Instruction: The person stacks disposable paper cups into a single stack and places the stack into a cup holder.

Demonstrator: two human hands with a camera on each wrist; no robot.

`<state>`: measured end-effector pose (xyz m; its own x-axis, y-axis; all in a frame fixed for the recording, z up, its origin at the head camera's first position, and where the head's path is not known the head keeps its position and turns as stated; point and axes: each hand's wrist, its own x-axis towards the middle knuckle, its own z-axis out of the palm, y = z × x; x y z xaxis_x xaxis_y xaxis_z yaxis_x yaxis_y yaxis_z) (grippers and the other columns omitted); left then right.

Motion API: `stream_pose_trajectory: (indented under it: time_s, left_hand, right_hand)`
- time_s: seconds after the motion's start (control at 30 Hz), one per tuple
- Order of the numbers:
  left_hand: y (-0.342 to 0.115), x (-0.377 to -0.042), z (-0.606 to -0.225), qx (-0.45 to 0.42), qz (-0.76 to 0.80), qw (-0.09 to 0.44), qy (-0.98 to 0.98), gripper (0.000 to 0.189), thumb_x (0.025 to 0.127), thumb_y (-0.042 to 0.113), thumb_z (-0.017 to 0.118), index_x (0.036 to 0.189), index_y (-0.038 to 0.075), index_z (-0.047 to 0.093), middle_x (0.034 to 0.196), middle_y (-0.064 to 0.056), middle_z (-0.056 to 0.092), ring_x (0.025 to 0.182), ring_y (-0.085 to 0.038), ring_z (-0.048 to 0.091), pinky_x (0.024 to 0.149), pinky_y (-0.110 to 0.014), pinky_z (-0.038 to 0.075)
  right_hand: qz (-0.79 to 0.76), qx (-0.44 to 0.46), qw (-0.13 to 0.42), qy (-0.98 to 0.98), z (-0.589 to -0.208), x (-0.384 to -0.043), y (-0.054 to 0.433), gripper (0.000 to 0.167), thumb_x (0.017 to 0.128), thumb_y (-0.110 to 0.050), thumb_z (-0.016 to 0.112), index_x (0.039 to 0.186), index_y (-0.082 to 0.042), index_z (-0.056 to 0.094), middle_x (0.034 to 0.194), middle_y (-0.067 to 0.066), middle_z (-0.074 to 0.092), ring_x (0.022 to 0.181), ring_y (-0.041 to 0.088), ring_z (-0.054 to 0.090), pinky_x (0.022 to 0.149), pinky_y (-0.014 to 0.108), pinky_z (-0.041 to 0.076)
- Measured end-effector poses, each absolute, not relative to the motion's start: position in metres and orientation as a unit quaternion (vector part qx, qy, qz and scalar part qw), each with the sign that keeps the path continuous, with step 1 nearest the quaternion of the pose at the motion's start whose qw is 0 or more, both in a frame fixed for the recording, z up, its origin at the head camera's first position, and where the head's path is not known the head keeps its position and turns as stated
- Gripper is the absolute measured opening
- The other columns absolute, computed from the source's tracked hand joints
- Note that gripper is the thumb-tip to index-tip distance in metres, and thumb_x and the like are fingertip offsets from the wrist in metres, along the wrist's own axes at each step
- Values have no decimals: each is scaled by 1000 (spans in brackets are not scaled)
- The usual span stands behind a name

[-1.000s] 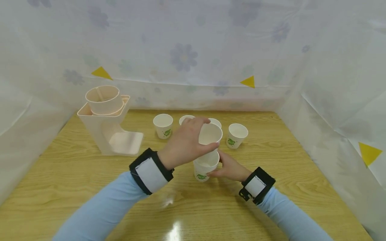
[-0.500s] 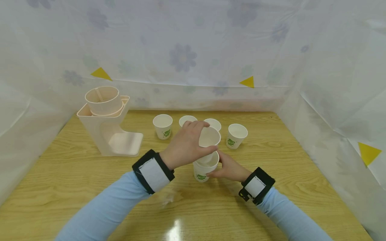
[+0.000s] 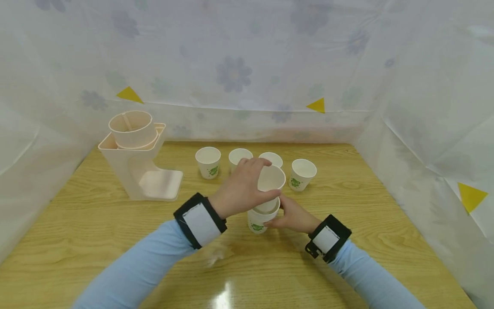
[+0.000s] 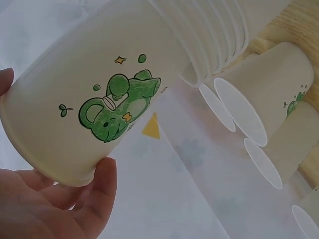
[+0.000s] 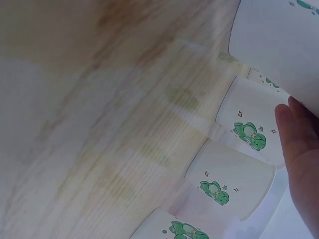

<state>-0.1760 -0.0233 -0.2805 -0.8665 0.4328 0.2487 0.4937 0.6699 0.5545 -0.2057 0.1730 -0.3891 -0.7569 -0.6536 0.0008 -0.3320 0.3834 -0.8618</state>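
Near the middle of the table, my left hand (image 3: 243, 184) grips a white paper cup (image 3: 275, 178) near its rim. Its green cartoon animal shows large in the left wrist view, where the cup (image 4: 119, 99) tapers into the rims of a stack of paper cups (image 4: 214, 35). Thumb and fingers of my right hand (image 3: 295, 214) hold that cup stack (image 3: 256, 224) from its right side, just below. How deep the upper cup sits in the stack is hidden. In the right wrist view, fingers (image 5: 286, 129) lie against the stack (image 5: 279, 45).
Behind my hands stand single paper cups: one at left (image 3: 208, 162), two partly hidden (image 3: 240, 155) (image 3: 272, 159), and one at right (image 3: 302, 175). A beige dispenser-like stand (image 3: 135, 163) with a round container on top stands at back left. Patterned white sheeting (image 3: 235, 98) encloses the table.
My left hand has moved slightly down and right with the cup, bringing it closer into the stack. The right hand and stack have stayed nearly still.
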Motion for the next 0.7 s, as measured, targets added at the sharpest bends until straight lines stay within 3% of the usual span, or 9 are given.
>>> stream_pose_trajectory:
  time_s: [0.37, 0.7]
  left_hand:
    - [-26, -177, -289, -260, -294, 32, -919, 60, 82, 37, 70, 128, 4, 49, 125, -11, 55, 111, -29, 46, 90, -38, 44]
    - [-30, -177, -295, -264, -312, 5, -913, 58, 80, 33, 71, 126, 4, 49, 121, -11, 58, 111, -28, 47, 87, -36, 45]
  right_hand:
    - [-459, -297, 167, 821, -389, -206, 172, 76, 75, -14, 77, 138, -5, 35, 130, 13, 54, 118, 28, 52, 100, 44, 40]
    - [-458, -293, 165, 823, -388, -205, 171, 72, 75, -13, 77, 135, -5, 39, 130, 13, 53, 118, 28, 52, 99, 43, 40]
